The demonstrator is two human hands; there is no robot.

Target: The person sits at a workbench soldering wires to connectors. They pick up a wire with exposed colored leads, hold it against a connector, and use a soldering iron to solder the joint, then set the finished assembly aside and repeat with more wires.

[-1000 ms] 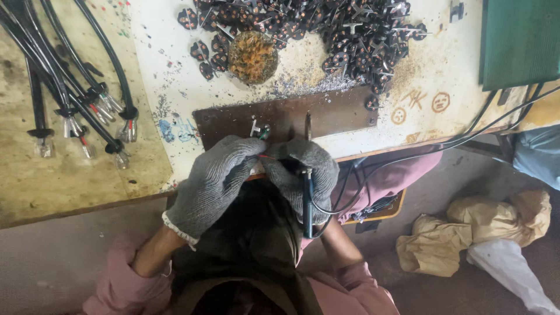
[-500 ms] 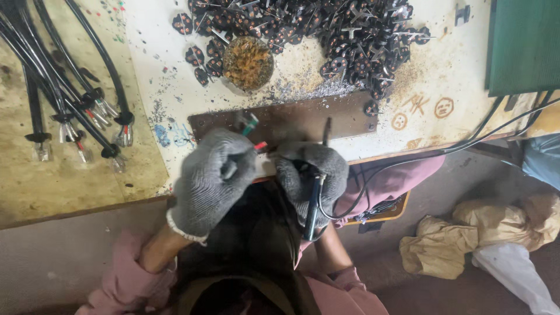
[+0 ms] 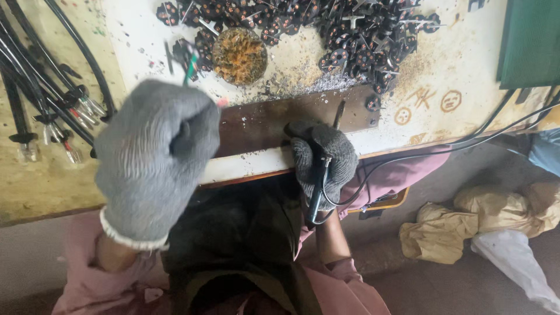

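Soldering work at the surface, one wire in hand.
Left hand (image 3: 154, 160) fingers are closed in a fist around a green wire (image 3: 190, 65); right hand (image 3: 322, 158) fingers wrap the soldering iron (image 3: 319, 186), tip on the brown plate (image 3: 262, 119). Many black connectors (image 3: 350, 35) lie piled beyond, so much work seems left.

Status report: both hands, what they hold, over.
Left hand raised, fisted round green-tipped wire. Right hand grips soldering iron at bench edge. Nothing between.

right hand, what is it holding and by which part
The right hand grips a soldering iron around its black handle, tip pointing up onto the brown plate, cord trailing from below the fist.
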